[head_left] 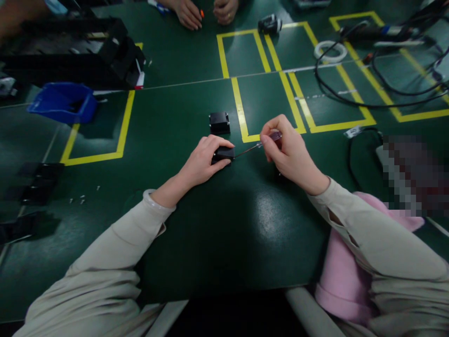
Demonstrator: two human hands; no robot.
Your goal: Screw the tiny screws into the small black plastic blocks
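Between the thumb and fingers of my left hand a small black box-shaped part is gripped against the green table. My right hand is closed around the handle of a screwdriver. Its thin metal shaft points left, and the tip meets or nearly meets the right side of the held part. A second black box-shaped part, with small shiny bits at its corners, sits just beyond my left hand, touched by neither hand.
A blue bin and a long black tray stand at the left. Several black parts and small screws lie nearer. Across the table rest another person's hands. Black cables, a white ring and pink cloth are at right.
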